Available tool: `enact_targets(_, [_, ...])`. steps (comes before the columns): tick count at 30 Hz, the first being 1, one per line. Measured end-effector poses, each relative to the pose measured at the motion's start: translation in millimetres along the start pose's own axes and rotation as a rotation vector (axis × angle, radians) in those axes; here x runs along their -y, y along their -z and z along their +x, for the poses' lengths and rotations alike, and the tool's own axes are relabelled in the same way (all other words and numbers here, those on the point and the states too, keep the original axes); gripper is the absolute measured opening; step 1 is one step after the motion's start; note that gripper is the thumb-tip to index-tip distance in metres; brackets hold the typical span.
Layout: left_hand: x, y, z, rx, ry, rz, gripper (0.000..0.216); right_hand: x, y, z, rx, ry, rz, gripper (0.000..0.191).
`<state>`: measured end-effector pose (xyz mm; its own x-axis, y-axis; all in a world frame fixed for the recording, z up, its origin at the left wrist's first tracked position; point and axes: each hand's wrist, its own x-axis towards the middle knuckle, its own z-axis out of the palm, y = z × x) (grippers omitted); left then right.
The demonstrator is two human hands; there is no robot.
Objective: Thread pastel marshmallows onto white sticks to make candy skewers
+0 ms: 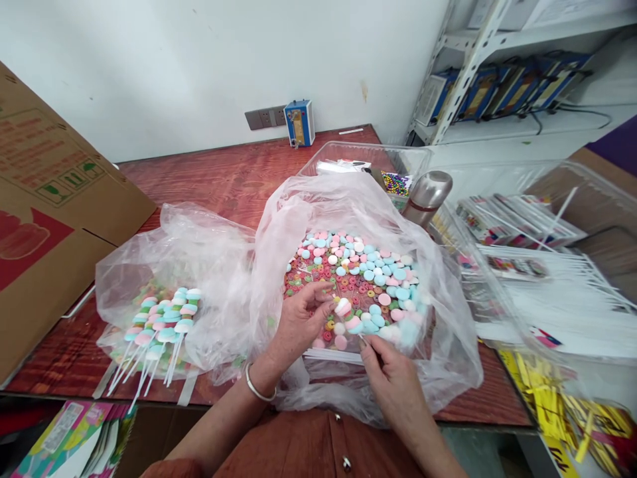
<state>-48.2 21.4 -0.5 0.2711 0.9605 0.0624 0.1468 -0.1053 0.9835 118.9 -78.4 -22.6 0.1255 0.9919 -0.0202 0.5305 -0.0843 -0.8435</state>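
At table centre, an open plastic bag (pixel 448 358) holds the loose candy (pixel 371 275): flat pink, blue and white discs over small coloured rings.

1. Left hand (pixel 298 318): enters from 7 o'clock. Its fingers are curled, with thumb and fingertips closed in a pinch on a pink-and-white candy piece (pixel 343 307) at the upper end of a stick (pixel 362 340). A bracelet (pixel 256 388) sits on the wrist.
2. Right hand (pixel 393 378): enters from 5 o'clock. Thumb and forefinger are closed on the lower end of the stick. The other fingers are folded under, and their grip cannot be made out.
3. Step in hand, as judged: a piece is being seated on the stick, just above the loose candy at the bag's 6 o'clock edge.
4. A further piece would call for the stick to be held steady and the piece to be pushed straight along it.

Surroundings:
- Spare sticks (pixel 333 356) lie just beside the hands.
- Loaded skewers (pixel 164 318) lie in a second bag at 9 o'clock.
- A cardboard box (pixel 50 219) stands beyond that bag.
- A steel flask (pixel 426 196) is at 2 o'clock.
- A clear bin (pixel 368 156) is at 12 o'clock on the wooden table (pixel 223 172)
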Motion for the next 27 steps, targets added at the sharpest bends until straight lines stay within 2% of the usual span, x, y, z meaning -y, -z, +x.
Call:
enact_targets(2, [0, 4, 0, 0.041, -0.046, -0.003, 0.046, -6, -5, 2, 0.004, -0.04, 0.179, 0.035])
enact_targets(3, [1, 7, 1, 0.055, -0.055, 0.009, 0.046, -10, -7, 2, -0.001, -0.057, 0.262, 0.036])
enact_targets(6, [12, 14, 4, 0.063, -0.114, 0.24, 0.027, -22, -12, 1, -0.015, -0.111, 0.411, 0.038])
enact_targets(8, [23, 15, 5, 0.124, -0.211, 0.507, 0.019, -26, -11, 1, -0.012, -0.136, 0.44, 0.038])
enact_targets(11, [37, 10, 6, 0.259, -0.319, 0.843, 0.022, -25, -6, 1, -0.008, -0.143, 0.427, 0.038])
enact_targets(14, [45, 4, 5, 0.281, -0.319, 0.957, 0.017, -21, 2, -1, -0.012, -0.113, 0.335, 0.036])
enact_targets(17, [43, 3, 6, 0.181, -0.229, 0.724, 0.015, -18, 9, -5, -0.006, -0.063, 0.176, 0.035])
enact_targets(20, [35, 6, 9, 0.082, 0.051, 0.241, 0.018, -17, 8, -10, 0.002, -0.004, 0.043, 0.034])
enact_targets(23, [25, 7, 12, 0.082, 0.291, -0.155, 0.026, -20, 3, -12, -0.014, 0.049, -0.033, 0.033])
enact_targets(27, [18, 6, 10, 0.115, 0.371, -0.344, 0.032, -21, -2, -12, -0.027, 0.072, -0.087, 0.034])
